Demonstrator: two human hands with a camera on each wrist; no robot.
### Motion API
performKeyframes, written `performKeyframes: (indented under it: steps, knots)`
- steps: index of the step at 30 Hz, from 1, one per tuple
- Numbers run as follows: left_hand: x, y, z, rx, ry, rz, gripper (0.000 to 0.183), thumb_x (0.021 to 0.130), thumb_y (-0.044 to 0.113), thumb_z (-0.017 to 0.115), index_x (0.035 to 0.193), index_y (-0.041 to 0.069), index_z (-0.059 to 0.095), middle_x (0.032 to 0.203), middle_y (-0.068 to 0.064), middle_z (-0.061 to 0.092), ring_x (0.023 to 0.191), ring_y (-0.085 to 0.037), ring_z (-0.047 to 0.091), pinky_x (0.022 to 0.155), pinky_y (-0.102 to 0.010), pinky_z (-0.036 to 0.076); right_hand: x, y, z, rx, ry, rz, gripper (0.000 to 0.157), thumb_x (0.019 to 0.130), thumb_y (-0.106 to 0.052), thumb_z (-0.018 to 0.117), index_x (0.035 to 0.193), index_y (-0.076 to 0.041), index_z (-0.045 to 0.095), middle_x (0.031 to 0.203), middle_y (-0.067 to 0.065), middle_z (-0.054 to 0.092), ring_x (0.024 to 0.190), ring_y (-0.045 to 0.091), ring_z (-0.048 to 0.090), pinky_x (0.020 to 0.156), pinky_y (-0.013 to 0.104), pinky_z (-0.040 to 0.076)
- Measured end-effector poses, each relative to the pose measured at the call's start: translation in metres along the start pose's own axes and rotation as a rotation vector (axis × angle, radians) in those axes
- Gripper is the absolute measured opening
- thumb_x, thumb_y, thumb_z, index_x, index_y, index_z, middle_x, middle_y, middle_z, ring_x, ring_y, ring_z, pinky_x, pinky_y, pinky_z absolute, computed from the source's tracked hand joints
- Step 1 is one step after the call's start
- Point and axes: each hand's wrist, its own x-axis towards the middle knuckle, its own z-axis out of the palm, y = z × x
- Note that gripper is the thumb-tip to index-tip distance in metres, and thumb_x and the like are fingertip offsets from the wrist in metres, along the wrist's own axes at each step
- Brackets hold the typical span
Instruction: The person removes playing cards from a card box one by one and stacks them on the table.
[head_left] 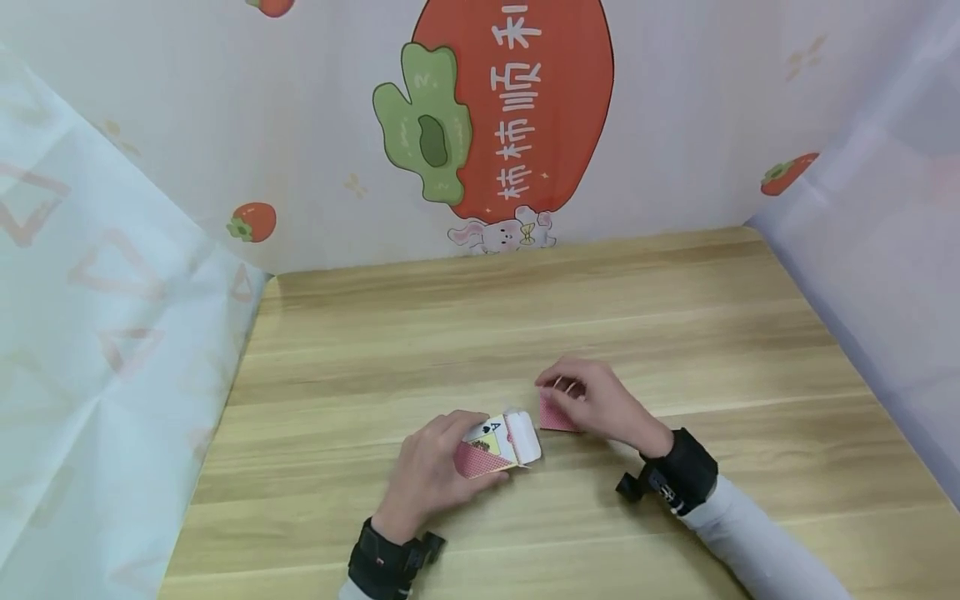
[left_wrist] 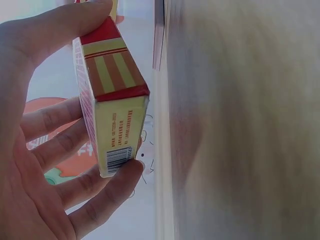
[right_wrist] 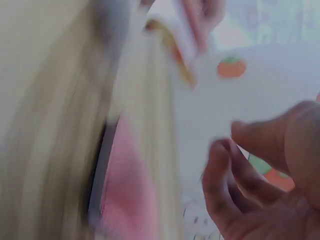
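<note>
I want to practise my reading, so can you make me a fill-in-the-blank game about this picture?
The left hand grips a card box whose open flap is ___. The letter beside the black symbol is ___. The striped patch on the box's end is a ___. The right hand, near the pink stack, has a black band round its ___.

Missing words: white; A; barcode; wrist.

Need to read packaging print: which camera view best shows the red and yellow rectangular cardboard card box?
The left wrist view: the card box is close, its striped side and black barcode clear. The head view shows its ace-marked face and open white flap, but small; the right wrist view catches only a blurred part.
</note>
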Motion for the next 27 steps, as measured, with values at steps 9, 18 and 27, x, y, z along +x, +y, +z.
performKeyframes:
  steps: [9, 18, 27]
  knots:
    - [0.000, 0.002, 0.002, -0.060, 0.011, 0.035, 0.075, 0.064, 0.049, 0.094, 0.128, 0.019, 0.069, 0.119, 0.009, 0.071, 0.096, -0.007, 0.064, 0.068, -0.024, 0.053, -0.011, -0.030, 0.026, 0.234, -0.251, 0.092, 0.010, 0.094, -0.018, 0.074, 0.102, -0.012, 0.074, 0.096, -0.001, 0.073, 0.078, 0.013, 0.072, 0.070, 0.029, 0.061]
    - [0.000, 0.000, 0.000, -0.094, -0.004, 0.058, 0.071, 0.069, 0.046, 0.092, 0.129, 0.017, 0.067, 0.122, 0.007, 0.069, 0.102, -0.009, 0.065, 0.076, -0.029, 0.057, -0.015, -0.031, 0.038, 0.346, -0.224, 0.219, 0.008, 0.091, -0.004, 0.071, 0.098, -0.009, 0.069, 0.098, 0.006, 0.069, 0.075, 0.020, 0.073, 0.064, 0.030, 0.059]
    - [0.000, 0.002, 0.000, -0.126, -0.033, 0.038, 0.070, 0.071, 0.044, 0.091, 0.131, 0.019, 0.065, 0.124, 0.011, 0.067, 0.106, -0.005, 0.064, 0.079, -0.027, 0.057, -0.016, -0.026, 0.043, 0.338, -0.193, 0.205, 0.015, 0.086, -0.004, 0.078, 0.096, -0.007, 0.067, 0.098, 0.006, 0.069, 0.073, 0.022, 0.072, 0.066, 0.031, 0.060]
